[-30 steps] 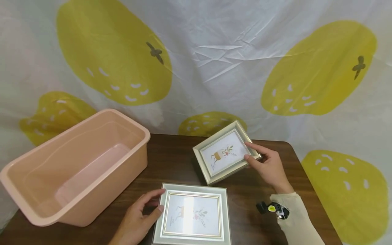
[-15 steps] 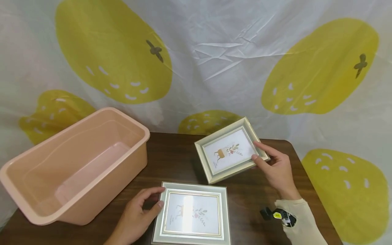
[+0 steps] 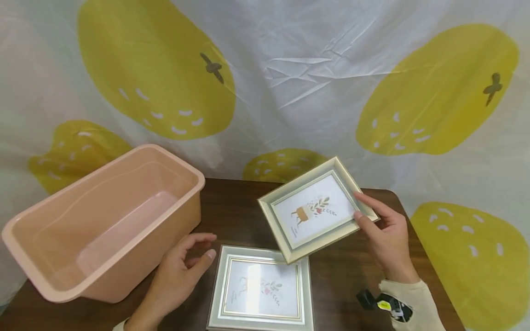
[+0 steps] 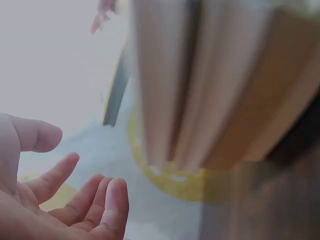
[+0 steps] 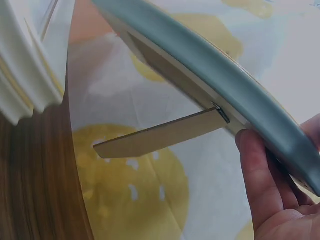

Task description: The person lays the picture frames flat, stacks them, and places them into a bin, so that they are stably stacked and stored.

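The person's left hand (image 3: pixel 175 271) and right hand (image 3: pixel 389 241) are bare. The right sleeve (image 3: pixel 416 301) is plain pale cream with a seamed cuff; an opening in it shows a black wrist device (image 3: pixel 400 312) with silvery parts, a bright yellow label (image 3: pixel 383 305) and a protruding small black block (image 3: pixel 366 299). Only an edge of the similarly pale left sleeve (image 3: pixel 120 326) shows.

Forward-and-down head view, close-up wrist views, shared patterned cloth (image 3: pixel 298 105)
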`<state>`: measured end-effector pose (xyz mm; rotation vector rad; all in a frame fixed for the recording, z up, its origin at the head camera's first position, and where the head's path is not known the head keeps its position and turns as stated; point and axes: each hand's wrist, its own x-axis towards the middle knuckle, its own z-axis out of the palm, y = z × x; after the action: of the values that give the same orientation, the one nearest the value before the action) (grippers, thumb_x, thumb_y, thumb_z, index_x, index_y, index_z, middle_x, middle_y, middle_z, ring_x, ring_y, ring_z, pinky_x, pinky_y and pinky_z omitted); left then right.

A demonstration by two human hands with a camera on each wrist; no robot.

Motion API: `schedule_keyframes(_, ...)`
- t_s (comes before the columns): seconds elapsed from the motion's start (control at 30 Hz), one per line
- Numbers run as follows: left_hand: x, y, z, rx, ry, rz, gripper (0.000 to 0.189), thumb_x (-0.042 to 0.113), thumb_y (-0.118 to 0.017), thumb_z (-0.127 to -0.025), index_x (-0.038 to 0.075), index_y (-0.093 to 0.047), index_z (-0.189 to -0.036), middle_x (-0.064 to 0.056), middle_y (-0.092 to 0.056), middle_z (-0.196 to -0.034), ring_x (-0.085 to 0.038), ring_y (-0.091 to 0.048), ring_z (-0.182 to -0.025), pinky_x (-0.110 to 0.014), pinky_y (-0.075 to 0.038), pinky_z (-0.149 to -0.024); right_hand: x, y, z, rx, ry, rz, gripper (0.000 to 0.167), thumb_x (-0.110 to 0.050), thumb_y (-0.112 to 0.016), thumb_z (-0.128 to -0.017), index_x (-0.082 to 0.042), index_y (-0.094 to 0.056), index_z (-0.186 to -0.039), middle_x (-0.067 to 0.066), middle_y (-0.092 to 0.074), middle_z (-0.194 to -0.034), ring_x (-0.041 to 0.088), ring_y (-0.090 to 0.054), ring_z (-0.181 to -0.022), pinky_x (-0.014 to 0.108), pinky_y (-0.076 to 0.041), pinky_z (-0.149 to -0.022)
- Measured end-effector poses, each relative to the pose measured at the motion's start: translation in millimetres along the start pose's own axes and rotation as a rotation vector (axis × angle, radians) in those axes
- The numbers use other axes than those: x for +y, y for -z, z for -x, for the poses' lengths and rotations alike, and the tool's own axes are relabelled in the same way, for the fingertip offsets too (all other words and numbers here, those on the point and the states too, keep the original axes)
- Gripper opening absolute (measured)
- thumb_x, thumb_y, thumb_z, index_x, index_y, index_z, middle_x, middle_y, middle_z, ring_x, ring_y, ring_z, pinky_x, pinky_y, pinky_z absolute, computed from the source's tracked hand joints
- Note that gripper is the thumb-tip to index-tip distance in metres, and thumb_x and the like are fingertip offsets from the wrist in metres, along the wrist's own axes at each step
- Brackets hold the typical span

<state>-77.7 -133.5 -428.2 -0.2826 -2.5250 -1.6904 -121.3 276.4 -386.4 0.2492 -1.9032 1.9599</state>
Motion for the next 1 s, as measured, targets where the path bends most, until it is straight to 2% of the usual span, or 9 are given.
schedule_keyframes(0.2, 15.8, 6.6, -15.7, -0.011, -0.087, 0.032, 0.027, 0.019, -0.070, -0.103, 0.016, -0.070, -0.130, 0.000, -0.072, -0.130, -0.014, -0.068, -0.114, -0.026, -0.061, -0.089, -7.4, -4.5, 12.0, -0.054, 0.045, -0.085, 0.038, 0.021, -0.059, -0.094, 0.014, -0.067, -0.131, 0.007, -0.077, -0.121, 0.010, -0.073, -0.067, 0.019, -0.057, -0.056)
schedule_keyframes(0.33, 24.3, 3.4, -22.5, -0.048, -0.121, 0.090, 0.027, 0.015, -0.070, -0.103, 0.012, -0.069, -0.130, -0.003, -0.072, -0.131, -0.011, -0.069, -0.112, -0.027, -0.061, -0.088, -11.8, -6.6, 16.4, -0.120, 0.066, -0.092, 0.039, 0.022, -0.056, -0.095, 0.012, -0.068, -0.131, 0.006, -0.078, -0.117, 0.010, -0.075, -0.070, 0.019, -0.058, -0.057)
schedule_keyframes(0.47, 31.9, -2.3, -28.6, -0.094, -0.155, 0.143, 0.028, 0.013, -0.070, -0.102, 0.011, -0.068, -0.130, -0.006, -0.071, -0.133, -0.013, -0.067, -0.116, -0.028, -0.062, -0.089, -15.3, -9.4, 19.9, -0.177, 0.067, -0.114, 0.042, 0.022, -0.055, -0.095, 0.007, -0.071, -0.130, 0.005, -0.080, -0.110, 0.010, -0.076, -0.073, 0.021, -0.060, -0.060)
schedule_keyframes(0.57, 37.0, -6.1, -32.2, -0.144, -0.191, 0.175, 0.032, 0.013, -0.070, -0.101, 0.012, -0.066, -0.133, -0.008, -0.068, -0.137, -0.019, -0.065, -0.120, -0.030, -0.062, -0.090, -17.0, -13.5, 23.7, -0.208, 0.066, -0.122, 0.042, 0.023, -0.054, -0.094, 0.007, -0.072, -0.128, 0.004, -0.080, -0.110, 0.012, -0.078, -0.079, 0.025, -0.063, -0.064)
schedule_keyframes(0.7, 39.8, -9.8, -35.0, -0.215, -0.219, 0.206, 0.036, 0.014, -0.070, -0.101, 0.015, -0.063, -0.137, -0.008, -0.065, -0.140, -0.029, -0.063, -0.125, -0.032, -0.061, -0.093, -18.1, -20.8, 28.6, -0.233, 0.079, -0.057, 0.039, 0.023, -0.056, -0.092, 0.008, -0.072, -0.124, -0.003, -0.080, -0.113, 0.008, -0.077, -0.081, 0.026, -0.064, -0.065)
schedule_keyframes(0.8, 37.6, -9.6, -35.7, -0.276, -0.228, 0.208, 0.041, 0.016, -0.070, -0.101, 0.017, -0.061, -0.141, -0.007, -0.064, -0.142, -0.027, -0.062, -0.128, -0.031, -0.060, -0.095, -17.0, -26.4, 30.4, -0.248, 0.106, -0.053, 0.041, 0.025, -0.056, -0.090, 0.007, -0.074, -0.122, -0.004, -0.080, -0.115, 0.007, -0.075, -0.082, 0.025, -0.063, -0.065)
schedule_keyframes(0.9, 32.5, -9.8, -36.6, -0.349, -0.262, 0.199, 0.046, 0.017, -0.069, -0.101, 0.016, -0.057, -0.145, -0.007, -0.063, -0.142, -0.018, -0.063, -0.125, -0.031, -0.058, -0.098, -18.6, -32.0, 31.8, -0.248, 0.113, -0.092, 0.050, 0.028, -0.054, -0.087, -0.002, -0.078, -0.119, -0.003, -0.080, -0.116, 0.006, -0.075, -0.083, 0.024, -0.062, -0.065)
schedule_keyframes(1.0, 27.9, -11.4, -37.2, -0.436, -0.297, 0.232, 0.051, 0.014, -0.068, -0.102, 0.013, -0.051, -0.150, -0.010, -0.063, -0.140, -0.017, -0.067, -0.120, -0.033, -0.059, -0.096, -20.8, -35.8, 32.9, -0.272, 0.124, -0.165, 0.057, 0.029, -0.052, -0.087, -0.008, -0.080, -0.119, 0.000, -0.080, -0.117, 0.007, -0.075, -0.084, 0.024, -0.063, -0.067)
